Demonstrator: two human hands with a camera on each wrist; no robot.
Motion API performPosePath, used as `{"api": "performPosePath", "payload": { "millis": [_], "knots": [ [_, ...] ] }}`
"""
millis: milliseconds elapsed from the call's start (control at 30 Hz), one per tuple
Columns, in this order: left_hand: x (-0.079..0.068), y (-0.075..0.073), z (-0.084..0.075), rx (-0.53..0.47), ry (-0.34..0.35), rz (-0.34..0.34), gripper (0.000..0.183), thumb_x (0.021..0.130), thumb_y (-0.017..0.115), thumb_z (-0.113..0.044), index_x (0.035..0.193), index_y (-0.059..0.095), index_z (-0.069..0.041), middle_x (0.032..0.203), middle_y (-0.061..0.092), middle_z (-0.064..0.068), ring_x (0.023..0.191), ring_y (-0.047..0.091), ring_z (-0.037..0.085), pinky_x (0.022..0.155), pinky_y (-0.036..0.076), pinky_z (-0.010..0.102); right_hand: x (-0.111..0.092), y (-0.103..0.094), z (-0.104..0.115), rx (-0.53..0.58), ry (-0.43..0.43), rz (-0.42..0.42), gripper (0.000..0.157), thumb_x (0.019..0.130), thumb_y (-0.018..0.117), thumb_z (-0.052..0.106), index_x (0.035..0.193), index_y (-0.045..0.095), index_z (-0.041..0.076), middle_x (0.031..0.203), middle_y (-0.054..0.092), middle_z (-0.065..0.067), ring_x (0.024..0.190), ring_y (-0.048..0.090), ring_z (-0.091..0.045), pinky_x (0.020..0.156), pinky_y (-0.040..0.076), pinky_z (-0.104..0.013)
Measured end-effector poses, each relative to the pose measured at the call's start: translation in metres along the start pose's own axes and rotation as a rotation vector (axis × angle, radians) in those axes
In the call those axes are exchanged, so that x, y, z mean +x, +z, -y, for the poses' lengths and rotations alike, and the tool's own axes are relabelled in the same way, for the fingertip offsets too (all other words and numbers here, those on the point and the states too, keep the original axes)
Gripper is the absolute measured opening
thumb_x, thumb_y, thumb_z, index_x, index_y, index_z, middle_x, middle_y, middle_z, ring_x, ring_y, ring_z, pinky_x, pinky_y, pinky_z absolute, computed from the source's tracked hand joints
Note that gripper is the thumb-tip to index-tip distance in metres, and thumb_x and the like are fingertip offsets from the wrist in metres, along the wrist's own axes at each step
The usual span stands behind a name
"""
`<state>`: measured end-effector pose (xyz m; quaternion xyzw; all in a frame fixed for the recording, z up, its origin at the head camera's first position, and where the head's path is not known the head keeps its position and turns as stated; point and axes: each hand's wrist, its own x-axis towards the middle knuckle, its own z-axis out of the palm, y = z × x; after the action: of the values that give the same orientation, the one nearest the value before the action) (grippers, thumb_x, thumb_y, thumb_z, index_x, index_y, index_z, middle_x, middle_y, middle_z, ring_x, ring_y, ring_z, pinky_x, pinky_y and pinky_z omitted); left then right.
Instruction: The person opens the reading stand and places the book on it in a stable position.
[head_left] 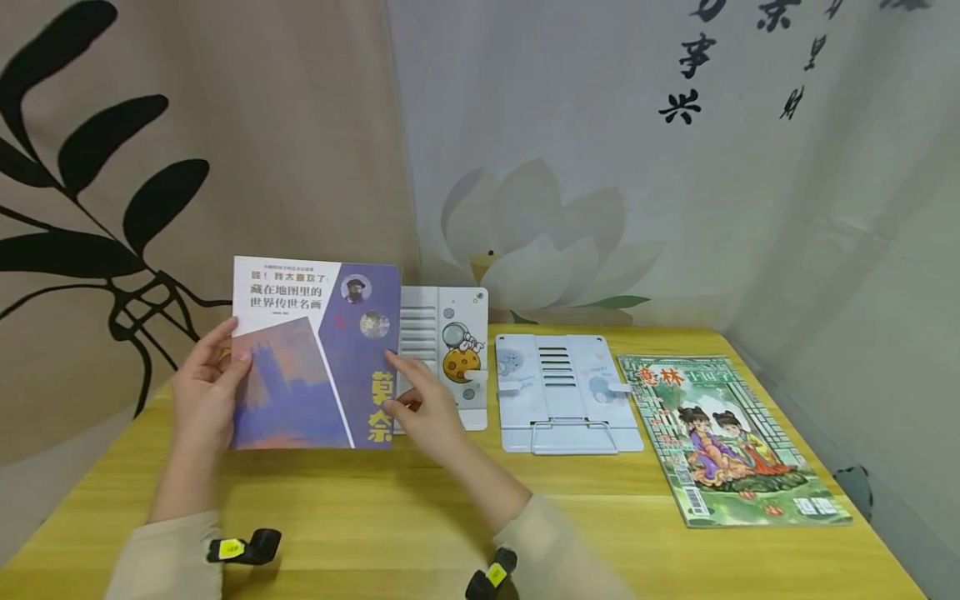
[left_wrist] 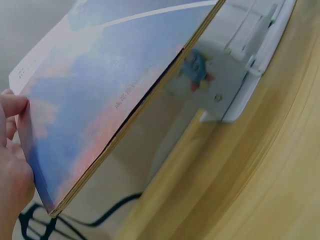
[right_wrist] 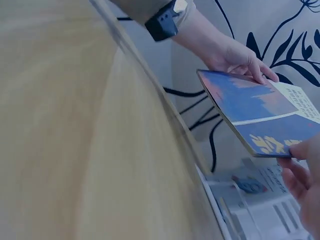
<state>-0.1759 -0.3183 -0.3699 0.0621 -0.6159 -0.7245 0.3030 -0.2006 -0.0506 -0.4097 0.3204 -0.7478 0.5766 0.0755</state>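
A thin book (head_left: 292, 375) with a purple and white cover is held up over the left part of the table, its front facing me. My left hand (head_left: 208, 387) grips its left edge, thumb on the cover and fingers behind. At the opposite edge my right hand (head_left: 429, 412) pinches the lower part with thumb and fingertips, also seen in the right wrist view, where the book (right_wrist: 260, 105) leans back. Partly hidden behind the book is a white book stand (head_left: 422, 333) with an astronaut picture. In the left wrist view, the book's page edges (left_wrist: 135, 112) show.
A second, pale blue book stand (head_left: 517, 417) with a wire ledge and side clips lies to the right. Beside it, a green illustrated magazine (head_left: 738, 442) lies flat near the right edge of the wooden table (head_left: 360, 533). A printed curtain (head_left: 555, 125) hangs behind.
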Motion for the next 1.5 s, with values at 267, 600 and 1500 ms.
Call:
{"api": "performPosePath", "payload": {
  "millis": [267,600,1500],
  "knots": [
    [-0.008,0.029,0.000,0.055,0.046,0.084,0.045,0.090,0.059,0.006,0.131,0.060,-0.013,0.112,0.062,-0.001,0.087,0.058,0.009,0.064,0.048,0.012,0.002,-0.038,-0.003,-0.031,-0.050,-0.034,0.058,0.085,0.070,-0.002,0.138,0.053,0.013,0.118,0.058,-0.006,0.084,0.063,-0.017,0.067,0.052,-0.027],
    [0.009,0.058,-0.011,0.143,0.151,0.307,0.052,0.090,0.060,0.007,0.137,0.055,-0.015,0.111,0.058,0.000,0.089,0.059,0.007,0.064,0.051,0.015,0.023,-0.087,0.008,-0.057,-0.019,-0.016,0.066,0.082,0.070,-0.009,0.140,0.051,0.018,0.130,0.051,-0.001,0.079,0.061,-0.014,0.069,0.054,-0.028],
    [0.060,0.121,-0.046,0.520,0.363,0.528,0.069,0.086,0.064,0.009,0.145,0.044,-0.022,0.102,0.054,0.015,0.077,0.058,0.018,0.059,0.054,0.026,0.090,-0.160,0.016,-0.257,0.038,-0.003,0.062,0.082,0.070,-0.008,0.134,0.056,0.023,0.105,0.051,-0.007,0.081,0.058,-0.020,0.065,0.052,-0.032]
  ]
}}
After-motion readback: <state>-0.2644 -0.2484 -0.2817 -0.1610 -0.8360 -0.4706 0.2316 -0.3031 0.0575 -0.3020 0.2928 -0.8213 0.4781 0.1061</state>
